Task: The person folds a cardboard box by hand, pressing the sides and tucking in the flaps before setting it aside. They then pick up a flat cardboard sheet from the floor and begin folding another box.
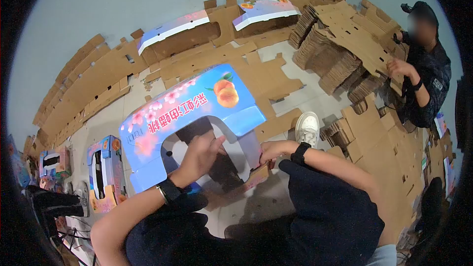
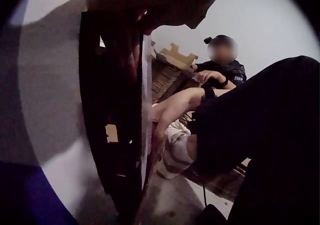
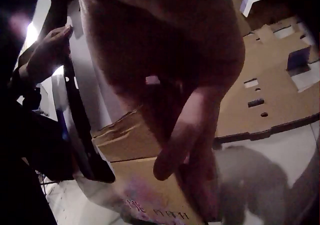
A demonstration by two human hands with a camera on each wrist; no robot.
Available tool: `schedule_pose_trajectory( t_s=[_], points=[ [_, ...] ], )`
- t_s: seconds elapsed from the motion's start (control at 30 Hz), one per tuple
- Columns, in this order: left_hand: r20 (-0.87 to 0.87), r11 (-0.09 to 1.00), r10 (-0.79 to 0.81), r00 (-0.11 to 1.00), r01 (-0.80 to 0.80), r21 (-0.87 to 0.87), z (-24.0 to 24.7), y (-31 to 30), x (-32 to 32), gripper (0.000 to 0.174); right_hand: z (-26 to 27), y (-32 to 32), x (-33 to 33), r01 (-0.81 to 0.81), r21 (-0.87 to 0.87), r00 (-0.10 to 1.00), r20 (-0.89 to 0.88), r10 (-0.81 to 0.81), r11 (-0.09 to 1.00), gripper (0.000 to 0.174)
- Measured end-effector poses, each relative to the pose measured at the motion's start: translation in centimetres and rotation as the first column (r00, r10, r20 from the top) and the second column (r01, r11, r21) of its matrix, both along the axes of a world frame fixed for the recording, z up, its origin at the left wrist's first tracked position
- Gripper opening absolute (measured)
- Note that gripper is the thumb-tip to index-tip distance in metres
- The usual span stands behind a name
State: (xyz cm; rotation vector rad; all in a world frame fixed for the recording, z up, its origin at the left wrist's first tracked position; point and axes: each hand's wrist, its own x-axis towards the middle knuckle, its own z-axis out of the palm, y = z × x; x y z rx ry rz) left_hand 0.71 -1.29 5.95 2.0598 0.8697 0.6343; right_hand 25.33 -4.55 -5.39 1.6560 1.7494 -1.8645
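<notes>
Peach box (image 1: 197, 103), L fingers (image 1: 215, 143) curled on cutout edge, R fingers (image 1: 264, 153) pinching flap (image 1: 257, 173)

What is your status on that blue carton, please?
Left hand grips blue peach carton at cutout edge. Right hand pinches its brown flap. Flat cardboard sheets all around, none blocking.

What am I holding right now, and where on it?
A blue carton: the left hand grips the edge of its cutout, and the right hand holds its lower brown flap.
</notes>
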Motion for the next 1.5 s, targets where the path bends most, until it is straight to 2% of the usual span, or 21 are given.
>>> schedule_pose_trajectory(
  t_s=[0.1,0.23,0.3,0.4,0.5,0.57,0.6,0.63,0.67,0.7,0.73,0.77,0.83,0.87,0.9,0.97,1.17,1.23,1.3,1.43,1.5],
  points=[
    [0.001,1.000,-0.007,1.000,0.007,0.025,0.4,0.0,0.2,0.025,-3.7,0.0,0.7,0.019,0.031,0.989,-0.150,-0.014,0.999,0.016],
    [-0.060,0.999,0.007,0.998,-0.005,0.042,-0.1,-0.1,-0.1,0.028,-5.2,-0.3,0.4,0.027,-0.078,0.970,-0.237,-0.044,0.997,0.016],
    [-0.056,0.999,-0.001,0.998,0.004,0.051,-0.1,0.0,-0.3,0.028,-6.6,0.0,0.6,0.010,-0.076,0.984,-0.177,-0.023,0.997,0.016],
    [-0.136,0.990,0.016,0.991,0.003,0.138,-0.5,0.3,-1.0,0.030,-0.4,-0.9,-1.1,0.008,-0.066,0.992,-0.122,-0.016,0.998,0.025],
    [-0.150,0.991,0.116,0.982,-0.105,0.082,-1.1,0.6,-1.9,0.034,1.0,-1.4,-1.8,0.045,0.021,0.996,-0.073,-0.044,0.999,0.025],
    [-0.325,0.990,0.136,0.936,-0.119,0.074,-2.0,0.7,-2.8,0.036,1.0,-1.6,-2.1,0.037,0.125,0.999,-0.033,-0.033,0.991,0.026],
    [-0.442,0.995,0.050,0.896,-0.081,-0.051,-2.7,0.7,-3.5,0.040,1.0,-1.9,-2.1,0.021,0.225,1.000,0.015,-0.025,0.974,0.028],
    [-0.443,0.996,0.044,0.895,-0.075,-0.052,-2.3,0.6,-3.5,0.040,0.0,-2.1,-2.2,0.028,0.224,0.999,0.014,-0.031,0.974,0.028],
    [-0.673,0.990,-0.142,0.726,0.120,-0.079,-1.6,0.5,-3.5,0.043,-1.8,-2.1,-2.3,0.007,0.201,1.000,0.023,-0.012,0.980,0.029],
    [-0.838,0.944,-0.283,0.466,0.293,-0.155,-0.9,0.3,-3.5,0.046,-1.7,-2.2,-2.6,-0.015,0.180,0.999,0.032,0.009,0.984,0.031],
    [-0.862,0.932,-0.344,0.373,0.245,-0.266,-0.5,0.1,-3.2,0.054,-1.5,-2.5,-2.6,-0.012,0.181,0.999,0.032,0.007,0.983,0.031],
    [-0.862,0.933,-0.343,0.373,0.246,-0.264,-1.4,0.3,-3.9,0.054,-1.3,-2.9,-2.5,0.022,0.134,0.999,-0.053,-0.015,0.991,0.031],
    [-0.813,0.829,-0.381,0.440,0.551,-0.090,-3.4,0.3,-6.0,0.056,-0.8,-2.9,-2.6,0.051,0.086,0.990,-0.134,-0.039,0.995,0.031],
    [-0.884,0.775,-0.315,0.347,0.632,-0.028,-3.7,0.1,-6.2,0.047,-0.8,-2.7,-2.6,0.040,0.113,0.999,-0.030,-0.037,0.993,0.031],
    [-0.883,0.776,-0.314,0.350,0.630,-0.026,-3.4,-0.1,-6.2,0.047,-0.7,-2.5,-2.5,0.025,0.138,0.997,0.076,-0.035,0.990,0.031],
    [-0.959,0.726,-0.186,0.213,0.688,0.011,-3.0,-0.2,-6.2,0.035,-0.3,-2.4,-2.3,0.017,0.169,0.995,0.096,-0.034,0.985,0.031],
    [-0.979,0.709,-0.014,0.204,0.692,0.134,-1.4,-0.4,-5.2,0.015,0.3,-1.3,-1.3,0.133,0.327,0.983,0.077,-0.166,0.936,0.032],
    [-0.963,0.634,0.158,0.218,0.726,0.268,-0.9,-0.5,-4.8,0.008,-0.2,-1.3,-1.0,0.206,0.366,0.966,0.069,-0.248,0.907,0.032],
    [-0.955,0.625,0.183,0.235,0.722,0.297,-0.6,-0.9,-4.4,0.009,-1.1,-1.0,-0.6,0.228,0.528,0.952,0.056,-0.301,0.818,0.029],
    [-0.922,0.571,0.269,0.278,0.725,0.385,-0.3,-1.2,-3.3,0.014,-1.5,-1.1,-0.2,0.266,0.505,0.942,0.043,-0.332,0.821,0.038],
    [-0.905,0.547,0.286,0.315,0.722,0.424,-1.5,-1.2,-3.3,0.016,-2.0,-1.3,-0.1,0.172,0.522,0.964,0.085,-0.251,0.835,0.038]
  ],
)
